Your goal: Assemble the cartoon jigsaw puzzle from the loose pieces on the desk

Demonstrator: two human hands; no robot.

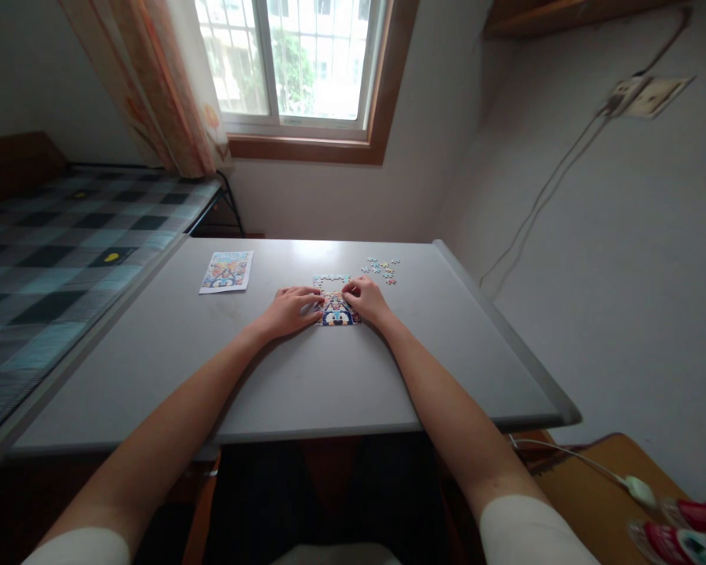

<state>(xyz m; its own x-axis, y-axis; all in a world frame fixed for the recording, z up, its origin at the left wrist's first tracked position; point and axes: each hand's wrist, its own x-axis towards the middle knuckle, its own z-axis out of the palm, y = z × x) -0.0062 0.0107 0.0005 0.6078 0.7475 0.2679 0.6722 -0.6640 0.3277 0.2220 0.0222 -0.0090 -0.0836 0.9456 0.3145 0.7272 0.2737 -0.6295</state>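
Note:
A partly assembled jigsaw puzzle [336, 317] lies on the grey-white table [329, 377], with a blue and white figure along its near edge. Its frame runs round the far side, and a gap shows bare table in the upper part. My left hand [294, 308] rests flat at the puzzle's left side, fingers stretched out and touching its edge. Over the upper right part, my right hand [367, 300] has thumb and fingers drawn together in a pinch. Whatever sits between those fingertips is too small to make out. Loose puzzle pieces [381, 269] are scattered beyond my right hand.
A printed picture sheet [227, 272] lies at the table's left. A bed with a checked cover [94, 216] stands left, below a curtain [153, 86] and window [288, 63]. Cables [529, 220] hang on the right wall. Red-labelled bottles [676, 541] lie at lower right.

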